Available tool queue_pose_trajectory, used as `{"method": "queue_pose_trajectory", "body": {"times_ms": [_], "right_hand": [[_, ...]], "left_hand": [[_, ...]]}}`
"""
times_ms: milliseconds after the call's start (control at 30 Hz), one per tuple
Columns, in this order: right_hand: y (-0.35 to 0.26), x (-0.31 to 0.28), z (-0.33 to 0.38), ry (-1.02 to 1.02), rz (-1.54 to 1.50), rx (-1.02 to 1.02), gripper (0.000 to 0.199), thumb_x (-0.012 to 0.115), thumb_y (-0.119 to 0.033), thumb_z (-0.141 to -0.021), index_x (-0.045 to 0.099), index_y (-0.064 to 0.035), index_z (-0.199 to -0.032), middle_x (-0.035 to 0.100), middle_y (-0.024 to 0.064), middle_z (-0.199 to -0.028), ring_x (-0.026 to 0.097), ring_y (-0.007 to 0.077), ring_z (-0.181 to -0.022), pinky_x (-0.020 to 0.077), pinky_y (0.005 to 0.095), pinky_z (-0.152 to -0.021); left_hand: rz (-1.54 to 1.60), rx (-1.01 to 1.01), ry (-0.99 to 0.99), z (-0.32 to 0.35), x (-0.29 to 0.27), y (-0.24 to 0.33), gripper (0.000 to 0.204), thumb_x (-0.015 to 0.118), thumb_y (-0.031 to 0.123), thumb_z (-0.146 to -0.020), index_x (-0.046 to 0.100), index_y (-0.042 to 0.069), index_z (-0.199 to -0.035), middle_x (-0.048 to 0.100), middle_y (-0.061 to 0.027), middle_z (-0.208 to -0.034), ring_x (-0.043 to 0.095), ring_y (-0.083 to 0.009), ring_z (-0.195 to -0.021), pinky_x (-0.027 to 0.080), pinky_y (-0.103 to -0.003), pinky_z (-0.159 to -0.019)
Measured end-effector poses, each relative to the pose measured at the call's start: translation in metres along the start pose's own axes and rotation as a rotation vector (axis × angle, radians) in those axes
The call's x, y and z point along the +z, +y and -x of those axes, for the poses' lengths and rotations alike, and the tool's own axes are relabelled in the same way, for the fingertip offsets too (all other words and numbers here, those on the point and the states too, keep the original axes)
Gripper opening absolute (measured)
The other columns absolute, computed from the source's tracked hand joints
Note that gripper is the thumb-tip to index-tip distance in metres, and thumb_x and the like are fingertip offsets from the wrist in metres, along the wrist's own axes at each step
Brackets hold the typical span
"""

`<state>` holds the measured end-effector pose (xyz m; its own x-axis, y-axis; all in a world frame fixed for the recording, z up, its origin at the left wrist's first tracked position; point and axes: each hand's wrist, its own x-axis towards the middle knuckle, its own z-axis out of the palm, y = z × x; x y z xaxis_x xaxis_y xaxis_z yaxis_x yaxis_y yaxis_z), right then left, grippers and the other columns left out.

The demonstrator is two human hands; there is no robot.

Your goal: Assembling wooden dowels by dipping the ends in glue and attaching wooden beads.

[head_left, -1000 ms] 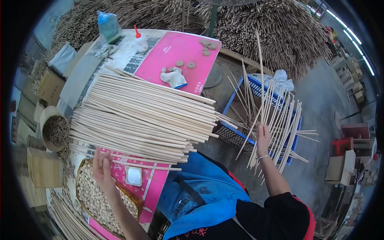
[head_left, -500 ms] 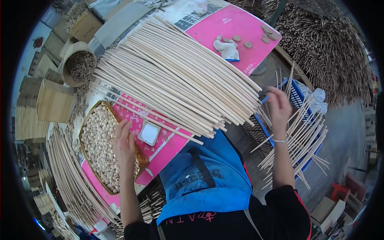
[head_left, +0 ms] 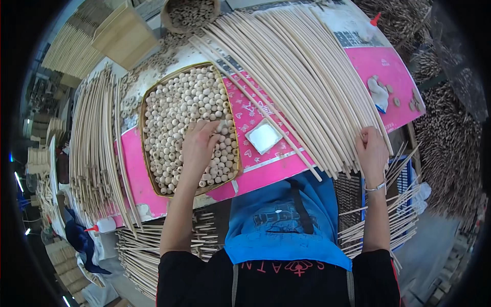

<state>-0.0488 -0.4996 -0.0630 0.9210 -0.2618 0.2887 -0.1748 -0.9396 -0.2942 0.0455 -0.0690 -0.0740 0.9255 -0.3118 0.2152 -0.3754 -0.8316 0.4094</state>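
Observation:
My left hand point(head_left: 198, 143) is down in a shallow tray point(head_left: 147, 171) heaped with round wooden beads point(head_left: 171, 110). Its thumb and fingers are bent around a bead near the tray's right side, partly blurred. To the right, my right hand point(head_left: 372, 151) rests at the near end of a wide row of long, pale wooden sticks point(head_left: 307, 82). Its fingers are curled against the outermost sticks and seem to pinch one; the fingertips are partly hidden. Between the hands, a small square dish of white stuff point(head_left: 263, 137) sits on the pink table covering point(head_left: 261, 176).
A round container of brown wooden rings point(head_left: 192, 15) lies at the back. More sticks with rings point(head_left: 94, 148) line the left. A white glove point(head_left: 377, 94) lies far right. Below the right edge, a blue basket point(head_left: 404, 179) holds sticks. A glue bottle point(head_left: 106, 225) is near left.
The view has swung left. My left hand has gone from the tray's edge into the beads. My right hand has come from beyond the sticks onto their near ends.

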Motion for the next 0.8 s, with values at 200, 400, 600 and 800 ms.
{"method": "queue_pose_trajectory", "body": {"times_ms": [200,400,600,800], "right_hand": [[-0.008,0.013,0.001,0.117,0.108,-0.177,0.015,0.062,-0.007,-0.086,0.059,-0.0036,-0.1,0.059,0.0144,-0.082,0.061,0.0339,-0.075,0.0491,0.0428,-0.067],[-0.013,-0.002,-0.01,-0.192,-0.773,0.359,0.017,0.056,-0.011,-0.095,0.062,0.0015,-0.105,0.057,0.0017,-0.08,0.051,0.0078,-0.068,0.0421,0.0246,-0.061],[-0.12,-0.034,-0.037,-0.155,-0.899,-0.03,0.019,0.059,-0.015,-0.098,0.066,0.001,-0.105,0.061,0.0003,-0.084,0.053,0.0069,-0.074,0.0438,0.0213,-0.067],[-0.182,-0.005,-0.039,-0.212,-0.767,-0.35,0.016,0.064,-0.011,-0.095,0.065,0.0045,-0.094,0.064,0.0107,-0.082,0.064,0.0183,-0.071,0.0492,0.0308,-0.063]], "left_hand": [[0.017,-0.011,-0.116,-0.005,-0.002,-0.014,0.016,0.068,0.01,-0.083,0.07,0.007,-0.099,0.064,-0.0089,-0.093,0.06,-0.0307,-0.093,0.049,-0.041,-0.083],[0.411,-0.179,-0.061,-0.002,-0.008,-0.007,0.014,0.069,0.01,-0.087,0.063,0.005,-0.099,0.066,-0.0062,-0.088,0.064,-0.0198,-0.083,0.05,-0.033,-0.075],[1.295,-0.475,-0.066,0.017,-0.012,0.021,0.023,0.068,0.009,-0.092,0.059,0.001,-0.112,0.07,-0.0081,-0.096,0.068,-0.0142,-0.09,0.053,-0.025,-0.078],[1.561,-0.542,-0.089,0.031,-0.015,0.037,0.025,0.063,0.007,-0.095,0.059,0.002,-0.119,0.07,-0.0159,-0.107,0.069,-0.0199,-0.099,0.057,-0.029,-0.085]]}}
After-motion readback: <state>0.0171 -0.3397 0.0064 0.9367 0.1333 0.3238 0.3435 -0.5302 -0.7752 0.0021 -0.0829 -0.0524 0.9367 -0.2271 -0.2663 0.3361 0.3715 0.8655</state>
